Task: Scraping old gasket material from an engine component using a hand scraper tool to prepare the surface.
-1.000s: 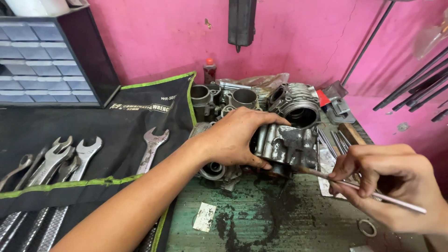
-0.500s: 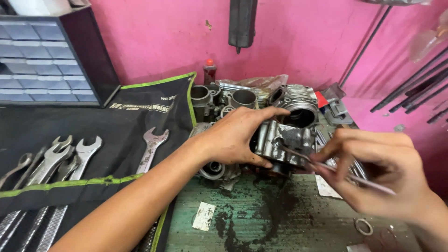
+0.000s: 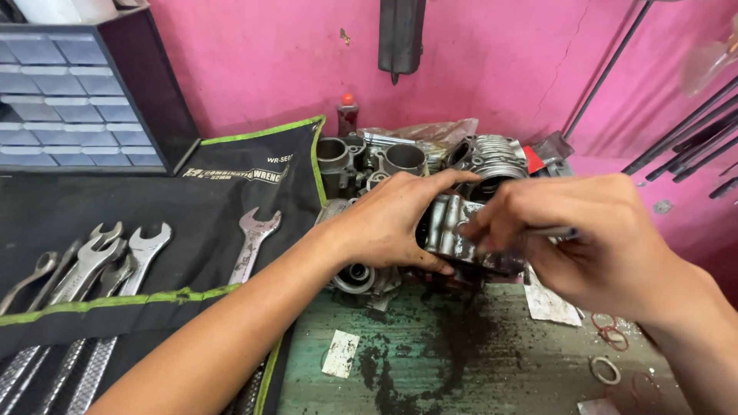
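At centre, a grimy finned engine casting [image 3: 469, 238] sits on the green, oil-stained desk [image 3: 461, 361]. Our left hand [image 3: 392, 223] wraps its 9 o'clock flank, grip closed around the metal with the thumb underneath and the fingers over the top edge. Our right hand [image 3: 592, 246] comes in from 3 o'clock, grip pinched narrow on a thin metal rod [image 3: 557, 231] whose tip points at the casting's face.

Handling, as we judge it: the casting looks like solid cast metal, so heavy for its size and fully stiff. The oily film probably makes it slippery. The fins and outer walls give the surest purchase; machined faces and bores are better left untouched. The rod looks light and slim, likely to bend if levered hard.

Behind it, at 12 o'clock, stand more engine parts: a finned cylinder [image 3: 492, 157] and two open round ports [image 3: 403, 157]. At 9 o'clock a black tool roll [image 3: 115, 215] carries a row of open-ended wrenches [image 3: 254, 242]. Small rings [image 3: 605, 370] lie at 5 o'clock, a paper scrap [image 3: 340, 353] at 6.

Hidden or unclear: our right hand covers the rod's tip, so we cannot tell what it touches. The casting's underside and far side are out of view. The parts drawer unit [image 3: 77, 100] at 10 o'clock is cut off by the frame.
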